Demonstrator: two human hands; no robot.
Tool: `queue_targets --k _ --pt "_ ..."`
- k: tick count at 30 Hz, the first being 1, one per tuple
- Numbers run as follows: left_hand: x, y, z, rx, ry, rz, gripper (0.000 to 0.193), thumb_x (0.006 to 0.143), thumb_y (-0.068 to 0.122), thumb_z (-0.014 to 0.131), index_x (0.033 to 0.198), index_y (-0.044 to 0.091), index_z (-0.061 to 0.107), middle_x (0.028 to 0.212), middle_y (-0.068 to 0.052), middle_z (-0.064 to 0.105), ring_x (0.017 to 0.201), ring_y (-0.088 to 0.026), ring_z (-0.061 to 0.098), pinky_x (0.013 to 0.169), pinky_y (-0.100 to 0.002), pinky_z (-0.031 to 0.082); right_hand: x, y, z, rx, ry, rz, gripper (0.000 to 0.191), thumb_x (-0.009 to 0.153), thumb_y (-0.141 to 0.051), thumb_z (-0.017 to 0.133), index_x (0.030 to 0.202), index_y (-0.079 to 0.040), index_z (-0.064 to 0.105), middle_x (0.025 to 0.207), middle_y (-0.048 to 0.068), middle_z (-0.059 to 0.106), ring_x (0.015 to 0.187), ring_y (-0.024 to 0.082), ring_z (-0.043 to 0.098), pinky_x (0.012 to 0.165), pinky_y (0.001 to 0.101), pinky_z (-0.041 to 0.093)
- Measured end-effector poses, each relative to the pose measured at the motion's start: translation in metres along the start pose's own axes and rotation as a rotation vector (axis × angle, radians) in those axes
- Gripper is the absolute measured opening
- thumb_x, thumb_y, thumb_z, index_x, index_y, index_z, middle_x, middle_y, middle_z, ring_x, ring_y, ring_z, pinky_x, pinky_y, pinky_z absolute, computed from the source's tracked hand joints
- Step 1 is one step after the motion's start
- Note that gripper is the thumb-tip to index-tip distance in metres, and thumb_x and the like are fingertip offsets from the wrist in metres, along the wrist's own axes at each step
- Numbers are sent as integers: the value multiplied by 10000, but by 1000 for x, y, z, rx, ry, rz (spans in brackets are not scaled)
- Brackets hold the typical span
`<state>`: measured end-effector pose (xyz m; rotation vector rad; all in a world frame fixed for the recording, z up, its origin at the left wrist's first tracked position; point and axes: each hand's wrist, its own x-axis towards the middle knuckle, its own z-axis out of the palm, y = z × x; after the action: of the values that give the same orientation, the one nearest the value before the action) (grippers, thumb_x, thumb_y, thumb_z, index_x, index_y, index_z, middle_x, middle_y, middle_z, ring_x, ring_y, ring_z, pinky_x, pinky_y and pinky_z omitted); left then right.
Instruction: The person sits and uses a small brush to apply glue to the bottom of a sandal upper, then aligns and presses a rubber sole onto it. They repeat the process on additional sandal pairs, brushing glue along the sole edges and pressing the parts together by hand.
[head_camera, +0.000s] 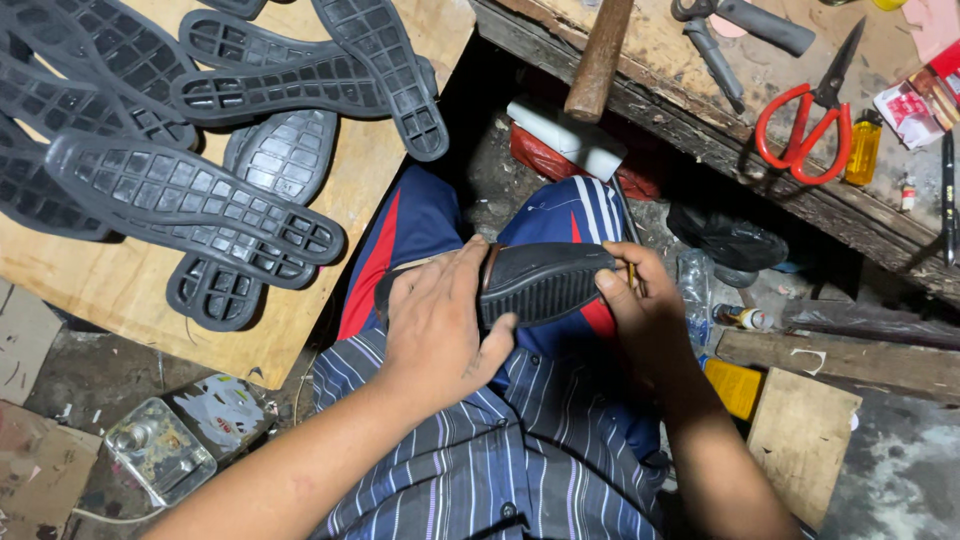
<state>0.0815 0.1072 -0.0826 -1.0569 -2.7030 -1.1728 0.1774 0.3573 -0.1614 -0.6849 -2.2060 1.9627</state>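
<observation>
Two hands over lap, left hand (437, 320) clasping black shoe (540, 282), right hand (640, 305) fingers gripping its toe

Soles (190, 190) left, scissors (805, 125) right

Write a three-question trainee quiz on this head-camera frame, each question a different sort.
1. True or false: both hands grip the black shoe.
2. Where do the red-handled scissors lie? A) on the wooden workbench B) on the lap C) on the floor
3. What is piled on the plywood board at upper left?

Key:
1. True: the left hand covers one end and the right hand grips the other.
2. A
3. Black rubber shoe soles, tread side up.
</observation>
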Motion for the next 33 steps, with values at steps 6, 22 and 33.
queue_targets --k 6,22,33 --pt "5 5 13 115 -24 -152 815 785 469 803 1379 -20 537 1127 -139 691 1091 -303 627 966 -445 397 -3 -14 1 -41 -1 -18 377 972 -59 598 1342 1 559 1079 90 701 964 136 665 902 279 531" --pt "-3 -1 25 135 41 -124 792 797 464 804 1361 -20 529 1187 -147 679 1100 -286 629 964 -422 395 -37 -79 42 -349 -151 -537 132 999 -32 610 1115 -16 671 1020 124 720 913 245 725 825 320 559" --pt "-3 -3 23 116 27 -118 750 776 368 822 1361 4 527 1167 -122 675 1105 -282 629 973 -418 385 -29 -76 58 -389 -212 -528 146 1001 -55 599 1116 2 668 1014 162 713 911 292 724 801 348 568"
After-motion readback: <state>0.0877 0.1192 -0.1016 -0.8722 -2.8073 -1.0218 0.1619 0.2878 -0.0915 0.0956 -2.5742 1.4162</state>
